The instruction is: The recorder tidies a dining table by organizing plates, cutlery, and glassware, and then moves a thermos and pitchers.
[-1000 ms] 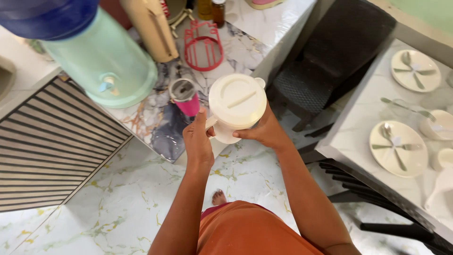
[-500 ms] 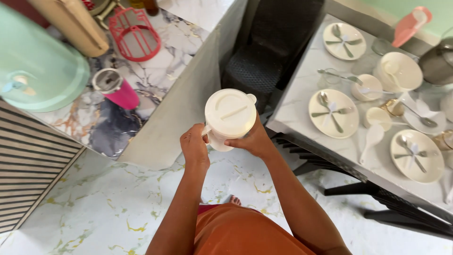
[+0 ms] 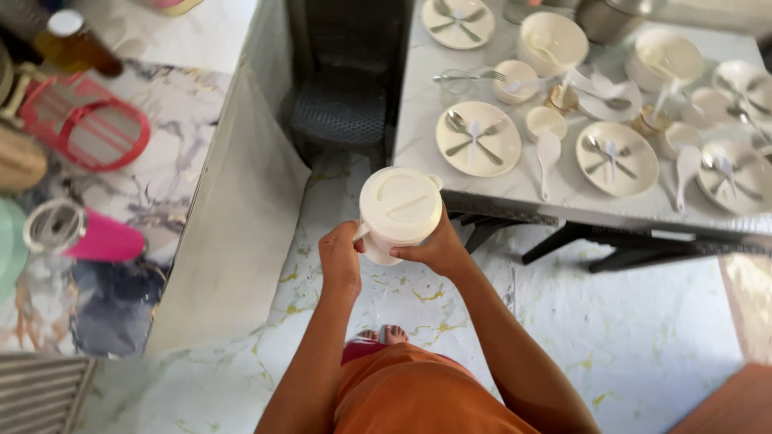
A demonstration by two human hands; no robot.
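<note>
Between counter edge (image 3: 241, 161) and table edge (image 3: 515, 210) | left hand (image 3: 340, 259), right hand (image 3: 437, 251) clasp cream jug (image 3: 398, 210)

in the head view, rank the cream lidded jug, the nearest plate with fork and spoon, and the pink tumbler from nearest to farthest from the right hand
1. Cream lidded jug: held in the right hand, in front of the person.
2. Plate with fork and spoon: on the marble table, ahead and slightly right of the hand.
3. Pink tumbler: lying on the counter, far off to the left.
</note>
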